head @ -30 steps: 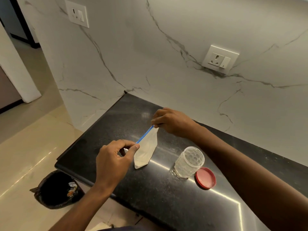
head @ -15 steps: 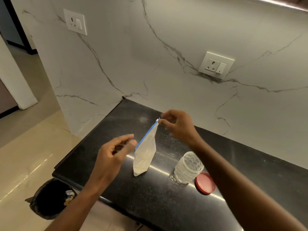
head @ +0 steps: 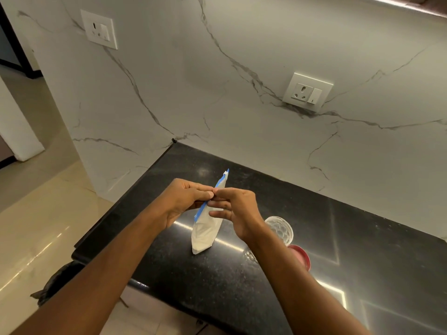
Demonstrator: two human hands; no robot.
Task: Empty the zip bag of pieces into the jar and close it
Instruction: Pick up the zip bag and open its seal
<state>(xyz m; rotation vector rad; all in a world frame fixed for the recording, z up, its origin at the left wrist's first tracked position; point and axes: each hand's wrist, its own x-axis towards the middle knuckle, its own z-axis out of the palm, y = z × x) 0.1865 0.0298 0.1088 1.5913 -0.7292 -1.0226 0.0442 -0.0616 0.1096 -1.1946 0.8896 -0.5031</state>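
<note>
A clear zip bag [head: 205, 234] with a blue zip strip stands upright on the black counter [head: 217, 281], pale pieces filling its lower part. My left hand [head: 180, 201] and my right hand [head: 235, 209] meet at the middle of the zip strip, each pinching one side of the bag's top. A clear textured jar [head: 280, 229] stands open just right of my right wrist, partly hidden by that arm. Its red lid [head: 301, 257] lies flat on the counter beside the jar, half covered by my forearm.
A marble wall rises behind the counter with a socket [head: 307, 91] at the right and another socket [head: 99, 29] at the upper left. A dark bin [head: 52, 285] sits on the floor below the counter's left edge.
My left hand came back to the bag and my right hand slid down from the far corner. Both now pinch the middle of the zip strip. The bag stands more upright.
</note>
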